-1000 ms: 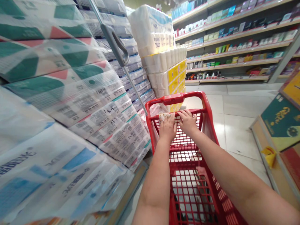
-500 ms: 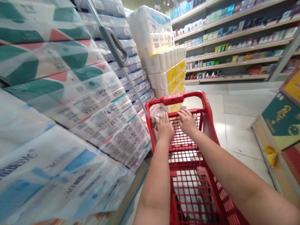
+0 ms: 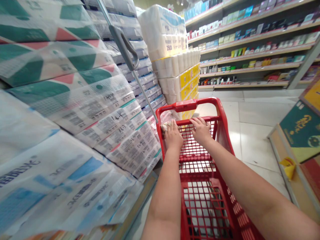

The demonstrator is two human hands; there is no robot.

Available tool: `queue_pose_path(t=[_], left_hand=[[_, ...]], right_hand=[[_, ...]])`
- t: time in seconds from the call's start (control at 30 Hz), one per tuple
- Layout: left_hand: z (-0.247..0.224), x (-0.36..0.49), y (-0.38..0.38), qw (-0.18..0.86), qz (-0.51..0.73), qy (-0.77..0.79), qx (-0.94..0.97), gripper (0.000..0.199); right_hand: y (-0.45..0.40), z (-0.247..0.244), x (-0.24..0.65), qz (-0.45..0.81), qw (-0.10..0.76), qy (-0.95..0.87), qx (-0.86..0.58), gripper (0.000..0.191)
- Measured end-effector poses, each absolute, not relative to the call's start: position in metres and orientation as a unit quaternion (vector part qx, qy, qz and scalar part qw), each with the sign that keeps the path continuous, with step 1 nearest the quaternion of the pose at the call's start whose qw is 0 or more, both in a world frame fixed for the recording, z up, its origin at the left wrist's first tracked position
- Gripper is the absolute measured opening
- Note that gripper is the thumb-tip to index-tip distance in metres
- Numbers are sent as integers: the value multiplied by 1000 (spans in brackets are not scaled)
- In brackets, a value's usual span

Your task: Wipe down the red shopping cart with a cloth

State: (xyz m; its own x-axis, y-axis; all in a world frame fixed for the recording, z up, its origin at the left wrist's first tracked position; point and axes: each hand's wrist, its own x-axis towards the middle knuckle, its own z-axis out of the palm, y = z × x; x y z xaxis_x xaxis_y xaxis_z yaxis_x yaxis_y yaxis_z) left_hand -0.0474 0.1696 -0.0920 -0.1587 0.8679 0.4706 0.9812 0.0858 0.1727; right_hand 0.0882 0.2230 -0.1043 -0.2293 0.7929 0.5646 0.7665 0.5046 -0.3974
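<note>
On my feed, left hand (image 3: 173,136) and right hand (image 3: 200,130) lie over the red shopping cart (image 3: 185,106), grip unclear. A crumpled pale scrap (image 3: 166,126) sits under the left hand. Wrapped tissue packs (image 3: 107,123) are stacked left of the cart.

1. Your left forearm (image 3: 162,196): elbow cut off by the bottom edge of the head view.
2. Your right forearm (image 3: 250,193): elbow cut off by the bottom and right edges.
3. Pale crumpled item (image 3: 165,126): partly hidden under your left hand (image 3: 173,135); its kind could not be told.
4. Red shopping cart (image 3: 187,106): near end cut off by the bottom edge.
5. Grey-handled metal pole (image 3: 122,43): upper end cut off by the top edge.
6. Wrapped paper packs (image 3: 105,126): small print blurred, mostly unreadable.
7. Shelved goods (image 3: 250,50): labels too small to read.
8. Green display box (image 3: 302,130): cut off by the right edge; its lettering could not be read.
</note>
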Motion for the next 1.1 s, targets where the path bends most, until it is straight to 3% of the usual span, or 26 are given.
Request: queue_pose_path(t=[0.47, 0.73, 0.9, 1.1], left_hand=[[-91, -46, 169, 122, -214, -688, -683, 62], [-95, -44, 172, 106, -282, -752, -586, 62], [-84, -29, 168, 59, -377, -631, -675, 55], [-74, -18, 163, -32, -451, -597, -662, 54]], right_hand=[[222, -103, 88, 19, 375, -784, -495, 51], [218, -100, 86, 22, 409, -778, -476, 47], [214, -92, 80, 138, 471, -798, -349, 41], [214, -89, 74, 312, 493, -744, -326, 46]])
